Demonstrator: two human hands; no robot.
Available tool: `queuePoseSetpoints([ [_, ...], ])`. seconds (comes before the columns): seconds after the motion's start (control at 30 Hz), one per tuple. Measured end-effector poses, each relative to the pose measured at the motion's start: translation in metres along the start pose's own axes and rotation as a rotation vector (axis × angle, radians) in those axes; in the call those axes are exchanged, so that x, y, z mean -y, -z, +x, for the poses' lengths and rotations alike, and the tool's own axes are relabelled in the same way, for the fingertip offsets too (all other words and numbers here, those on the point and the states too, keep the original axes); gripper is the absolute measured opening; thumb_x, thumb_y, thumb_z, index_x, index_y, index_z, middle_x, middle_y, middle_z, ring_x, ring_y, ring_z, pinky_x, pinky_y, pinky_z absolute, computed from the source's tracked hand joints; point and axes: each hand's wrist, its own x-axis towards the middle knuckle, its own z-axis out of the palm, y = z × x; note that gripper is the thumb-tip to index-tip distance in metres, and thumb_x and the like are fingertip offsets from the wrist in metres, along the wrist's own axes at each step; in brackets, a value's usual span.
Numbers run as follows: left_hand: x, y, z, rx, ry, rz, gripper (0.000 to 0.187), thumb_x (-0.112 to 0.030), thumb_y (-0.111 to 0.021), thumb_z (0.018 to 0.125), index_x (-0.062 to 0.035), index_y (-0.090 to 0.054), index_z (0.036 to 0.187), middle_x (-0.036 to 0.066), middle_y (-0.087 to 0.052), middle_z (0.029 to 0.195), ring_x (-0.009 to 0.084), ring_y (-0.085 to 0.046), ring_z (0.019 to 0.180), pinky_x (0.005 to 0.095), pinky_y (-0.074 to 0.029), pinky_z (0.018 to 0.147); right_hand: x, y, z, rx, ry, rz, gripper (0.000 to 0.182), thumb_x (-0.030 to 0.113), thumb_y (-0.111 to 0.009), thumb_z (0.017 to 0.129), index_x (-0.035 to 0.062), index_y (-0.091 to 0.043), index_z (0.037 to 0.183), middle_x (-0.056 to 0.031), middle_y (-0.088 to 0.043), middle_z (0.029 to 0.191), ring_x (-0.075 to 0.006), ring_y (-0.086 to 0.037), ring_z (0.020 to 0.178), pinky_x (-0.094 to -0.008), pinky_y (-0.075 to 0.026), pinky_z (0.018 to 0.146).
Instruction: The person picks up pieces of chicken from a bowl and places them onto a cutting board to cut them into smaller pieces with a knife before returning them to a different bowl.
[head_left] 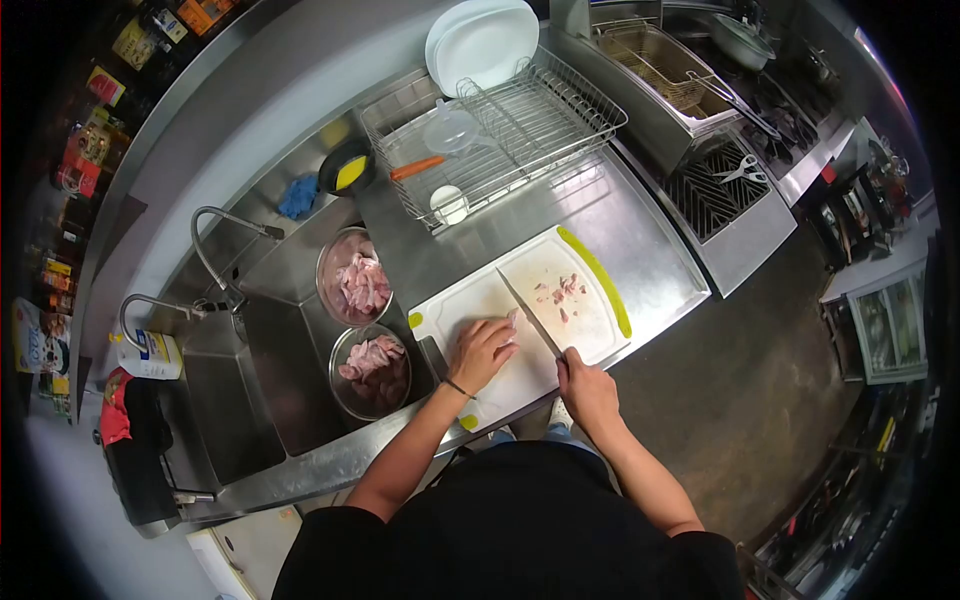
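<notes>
My right hand (588,392) is wrapped round the handle of a kitchen knife (530,312), whose long blade points away from me across the white cutting board (450,302). Left of the blade, my left hand (483,350) has its fingers bent over a small piece of raw meat (513,319), mostly hidden under the fingertips. Small chopped bits of meat (570,288) lie on the board to the right of the knife. Two bowls stand left of the board: a farther one with pale raw meat (362,283) and a nearer one with more raw meat (373,357).
A double sink (225,415) with faucets lies to the left. Behind the board stands a wire dish rack (500,140) with white plates (482,45). A black pan (345,168) and blue cloth (298,197) sit near the wall. Scissors (742,170) and a fryer (665,75) are at right.
</notes>
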Motion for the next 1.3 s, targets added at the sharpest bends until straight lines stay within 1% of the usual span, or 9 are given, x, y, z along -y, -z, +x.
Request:
queuePoseSetpoints([
  [0.03, 0.002, -0.004, -0.002, -0.027, -0.016, 0.029, 0.019, -0.014, -0.068, 0.077, -0.0084, -0.067, 0.095, 0.002, -0.064, 0.102, 0.0215, -0.057, 0.098, 0.0364, -0.043, 0.084, 0.007, 0.004, 0.003, -0.023, 0.021, 0.008, 0.018, 0.026, -0.047, 0.093, 0.0076, -0.047, 0.096, -0.0211, -0.061, 0.063, -0.0406, -0.060, 0.058, -0.0511, -0.048, 0.053],
  [0.23, 0.009, -0.010, -0.003, -0.083, -0.029, 0.056, 0.016, -0.014, -0.069, 0.077, -0.0070, -0.068, 0.092, 0.002, -0.067, 0.100, 0.0196, -0.059, 0.095, 0.0338, -0.044, 0.084, 0.029, 0.002, 0.019, -0.138, 0.088, 0.029, 0.014, 0.021, -0.047, 0.092, 0.0076, -0.045, 0.096, -0.0205, -0.058, 0.058, -0.0400, -0.059, 0.054, -0.0497, -0.045, 0.048],
  [0.33, 0.011, -0.010, -0.004, -0.084, -0.051, 0.062, 0.016, -0.013, -0.069, 0.077, -0.0072, -0.069, 0.093, 0.002, -0.067, 0.101, 0.0195, -0.059, 0.095, 0.0335, -0.045, 0.084, 0.015, -0.027, 0.027, 0.017, 0.044, -0.104, 0.010, 0.011, -0.047, 0.087, 0.0053, -0.045, 0.095, -0.0227, -0.061, 0.065, -0.0391, -0.063, 0.061, -0.0481, -0.051, 0.054],
  [0.67, 0.016, -0.019, -0.012, -0.080, -0.025, 0.028, 0.016, -0.009, -0.067, 0.077, -0.0061, -0.069, 0.093, 0.005, -0.065, 0.106, 0.0227, -0.058, 0.092, 0.0335, -0.046, 0.084, 0.031, -0.053, 0.068, -0.044, 0.085, -0.070, 0.014, 0.005, -0.047, 0.084, 0.0025, -0.046, 0.097, -0.0226, -0.063, 0.070, -0.0382, -0.065, 0.064, -0.0450, -0.052, 0.053],
  [0.73, 0.011, -0.016, -0.011, -0.073, -0.018, 0.044, 0.019, -0.007, -0.067, 0.076, -0.0058, -0.068, 0.095, 0.006, -0.065, 0.108, 0.0245, -0.057, 0.091, 0.0337, -0.047, 0.083, 0.030, -0.053, 0.069, -0.052, 0.066, -0.026, 0.015, 0.011, -0.045, 0.087, 0.0030, -0.047, 0.100, -0.0238, -0.061, 0.068, -0.0411, -0.063, 0.066, -0.0488, -0.051, 0.058],
  [0.87, 0.009, -0.019, -0.011, -0.147, -0.073, 0.125, 0.019, -0.006, -0.064, 0.077, -0.0065, -0.067, 0.095, 0.005, -0.064, 0.101, 0.0231, -0.057, 0.084, 0.0312, -0.049, 0.078, 0.013, -0.042, 0.024, -0.016, 0.009, -0.019, 0.018, 0.013, -0.050, 0.085, 0.0027, -0.047, 0.098, -0.0242, -0.063, 0.074, -0.0408, -0.065, 0.070, -0.0485, -0.053, 0.061],
  [0.93, 0.007, -0.016, -0.015, -0.158, 0.035, 0.092, 0.023, -0.006, -0.063, 0.078, -0.0052, -0.064, 0.101, 0.008, -0.062, 0.098, 0.0257, -0.056, 0.087, 0.0339, -0.048, 0.081, 0.003, -0.038, 0.003, 0.113, -0.124, 0.010, 0.021, 0.020, -0.048, 0.088, 0.0026, -0.047, 0.100, -0.0261, -0.063, 0.077, -0.0438, -0.063, 0.074, -0.0526, -0.051, 0.067],
  [1.03, -0.001, -0.004, -0.016, -0.141, 0.087, 0.097, 0.029, -0.005, -0.062, 0.076, -0.0044, -0.060, 0.104, 0.010, -0.059, 0.097, 0.0288, -0.055, 0.091, 0.0368, -0.047, 0.083, -0.001, -0.028, -0.006, 0.115, -0.189, 0.033, 0.024, 0.025, -0.044, 0.092, 0.0024, -0.048, 0.100, -0.0273, -0.063, 0.078, -0.0457, -0.062, 0.075, -0.0550, -0.049, 0.069],
  [1.3, 0.014, 0.001, -0.030, -0.099, 0.135, 0.144, 0.040, -0.003, -0.061, 0.070, -0.0028, -0.055, 0.109, 0.014, -0.057, 0.100, 0.0332, -0.054, 0.093, 0.0411, -0.046, 0.084, -0.030, -0.017, -0.003, 0.033, -0.103, 0.028, 0.025, 0.027, -0.044, 0.093, 0.0034, -0.050, 0.098, -0.0257, -0.062, 0.074, -0.0443, -0.062, 0.072, -0.0538, -0.049, 0.066],
])
